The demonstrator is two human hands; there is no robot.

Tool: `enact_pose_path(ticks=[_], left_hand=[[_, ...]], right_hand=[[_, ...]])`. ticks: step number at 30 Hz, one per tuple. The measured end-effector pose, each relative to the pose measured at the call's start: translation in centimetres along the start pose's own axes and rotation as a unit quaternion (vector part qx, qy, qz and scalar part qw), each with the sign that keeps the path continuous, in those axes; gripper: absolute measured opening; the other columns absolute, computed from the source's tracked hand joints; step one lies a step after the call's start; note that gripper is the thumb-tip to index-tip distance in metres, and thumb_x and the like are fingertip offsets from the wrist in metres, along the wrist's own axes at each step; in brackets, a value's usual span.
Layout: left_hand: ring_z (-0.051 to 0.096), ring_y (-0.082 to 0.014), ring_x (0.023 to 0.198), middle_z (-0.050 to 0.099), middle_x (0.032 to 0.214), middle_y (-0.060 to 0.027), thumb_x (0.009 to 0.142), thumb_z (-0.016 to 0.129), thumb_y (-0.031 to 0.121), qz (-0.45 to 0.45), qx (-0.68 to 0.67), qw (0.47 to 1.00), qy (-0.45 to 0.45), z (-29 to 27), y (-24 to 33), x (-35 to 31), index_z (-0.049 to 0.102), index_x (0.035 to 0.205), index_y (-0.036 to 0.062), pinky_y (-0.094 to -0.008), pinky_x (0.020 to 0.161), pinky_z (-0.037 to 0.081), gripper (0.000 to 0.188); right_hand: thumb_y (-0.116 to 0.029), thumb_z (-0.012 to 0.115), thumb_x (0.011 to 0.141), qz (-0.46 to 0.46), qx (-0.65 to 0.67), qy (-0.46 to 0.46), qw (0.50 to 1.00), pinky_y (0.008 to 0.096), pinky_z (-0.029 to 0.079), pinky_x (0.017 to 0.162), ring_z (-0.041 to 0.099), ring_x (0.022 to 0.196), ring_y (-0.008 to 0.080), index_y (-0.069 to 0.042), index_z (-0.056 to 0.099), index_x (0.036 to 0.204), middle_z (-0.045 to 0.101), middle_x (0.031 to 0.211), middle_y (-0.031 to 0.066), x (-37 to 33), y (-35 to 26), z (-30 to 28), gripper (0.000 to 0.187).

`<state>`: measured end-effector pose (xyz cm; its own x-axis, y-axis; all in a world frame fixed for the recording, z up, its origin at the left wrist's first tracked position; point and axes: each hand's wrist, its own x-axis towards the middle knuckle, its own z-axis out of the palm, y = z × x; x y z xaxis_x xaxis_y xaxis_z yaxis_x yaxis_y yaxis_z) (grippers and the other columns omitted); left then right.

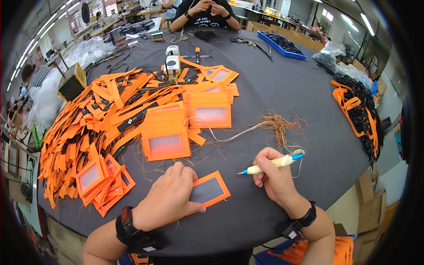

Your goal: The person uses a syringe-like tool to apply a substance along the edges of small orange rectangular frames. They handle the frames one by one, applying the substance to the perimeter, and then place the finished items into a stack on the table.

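My left hand [164, 198] grips the left end of an orange-edged clear-window pouch [208, 191] against the dark tabletop, its thumb along the lower edge. Its fingertips are partly hidden. In my right hand [277, 177] is a pen-shaped tool [279, 162] with a cream wrapped body, blue ends and a thin metal tip. The tip points left, a short way from the pouch's right edge and apart from it. A pale cord [243, 132] runs across the table near the tool. Just beyond my left hand stands an overlapping stack of similar pouches [165, 124].
A large heap of orange straps [84, 137] covers the left side, with loose pouches [104, 181] at its front. Loose orange threads [282, 126] lie beyond my right hand. Farther off are white plugs [172, 64], a blue tray [282, 45], black-and-orange straps [353, 110] and another person [205, 15].
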<state>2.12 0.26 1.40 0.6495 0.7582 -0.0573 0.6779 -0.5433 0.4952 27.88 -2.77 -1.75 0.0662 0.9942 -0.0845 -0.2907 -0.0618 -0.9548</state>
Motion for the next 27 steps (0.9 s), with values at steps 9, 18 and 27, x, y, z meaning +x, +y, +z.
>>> enact_pose_path(ticks=[9, 18, 27], left_hand=[[0.063, -0.0078, 0.075, 0.066, 0.100, -0.0081, 0.094, 0.054, 0.014, -0.090, -0.532, 0.840, 0.059, -1.1, -3.8, 0.7, 0.046, 0.125, -0.0002, -0.0191, 0.053, 0.050, 0.035], [0.061, -0.0142, 0.088, 0.057, 0.096, -0.0100, 0.094, 0.051, 0.009, -0.106, -0.604, 0.787, 0.068, 1.5, -4.5, 1.0, 0.047, 0.117, -0.0021, -0.0284, 0.069, 0.058, 0.026], [0.066, -0.0175, 0.083, 0.065, 0.093, -0.0140, 0.096, 0.048, 0.008, -0.098, -0.575, 0.810, 0.056, 1.9, -4.9, 1.1, 0.045, 0.118, -0.0018, -0.0265, 0.069, 0.057, 0.025]], right_hand=[[-0.012, 0.057, 0.091, -0.034, -0.025, -0.089, 0.995, 0.0258, 0.050, 0.053, 0.061, 0.060, 0.0133, 0.000, 0.054, 0.093, 0.062, 0.075, 0.0091, -2.0, -4.7, 3.9, 0.013], [-0.011, 0.060, 0.091, -0.016, 0.032, -0.132, 0.991, 0.0268, 0.053, 0.065, 0.064, 0.070, 0.0141, -0.001, 0.055, 0.098, 0.063, 0.084, 0.0088, 1.5, 1.1, 5.8, 0.014], [-0.012, 0.058, 0.091, -0.018, 0.010, -0.112, 0.994, 0.0249, 0.048, 0.054, 0.059, 0.060, 0.0121, -0.002, 0.054, 0.089, 0.060, 0.072, 0.0070, 1.8, 2.9, 4.9, 0.011]])
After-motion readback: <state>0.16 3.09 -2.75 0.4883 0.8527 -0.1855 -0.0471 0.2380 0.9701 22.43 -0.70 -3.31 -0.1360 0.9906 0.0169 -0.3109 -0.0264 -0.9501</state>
